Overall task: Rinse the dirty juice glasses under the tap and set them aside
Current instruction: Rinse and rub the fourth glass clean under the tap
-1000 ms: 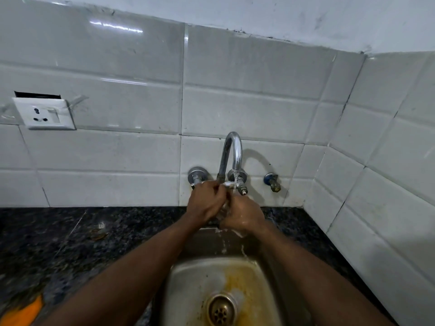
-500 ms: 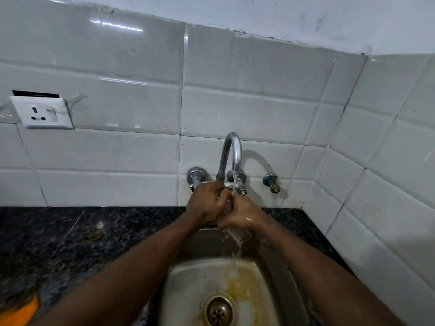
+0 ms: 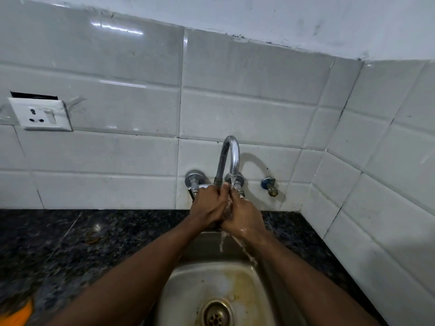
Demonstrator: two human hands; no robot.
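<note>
Both my hands meet under the curved chrome tap (image 3: 231, 154), above the steel sink (image 3: 181, 292). A clear juice glass (image 3: 227, 208) is pressed between them and shows only as a wet, glassy sliver. My left hand (image 3: 208, 205) curls round it from the left. My right hand (image 3: 246, 216) grips it from the right and is wet. A thin stream falls from the spout onto the glass. Water spills off below my right hand (image 3: 244, 249) into the sink.
The sink bowl is stained yellow around the drain (image 3: 215, 314). Dark speckled counter (image 3: 70, 243) runs to the left, with an orange object (image 3: 18, 314) at its near edge. A wall socket (image 3: 40, 114) sits at left, a small blue valve (image 3: 269, 185) right of the tap. Tiled walls close the back and right.
The tilted glass that showed below my right hand half a second ago is drawn up between both hands. Water now runs off to the lower right.
</note>
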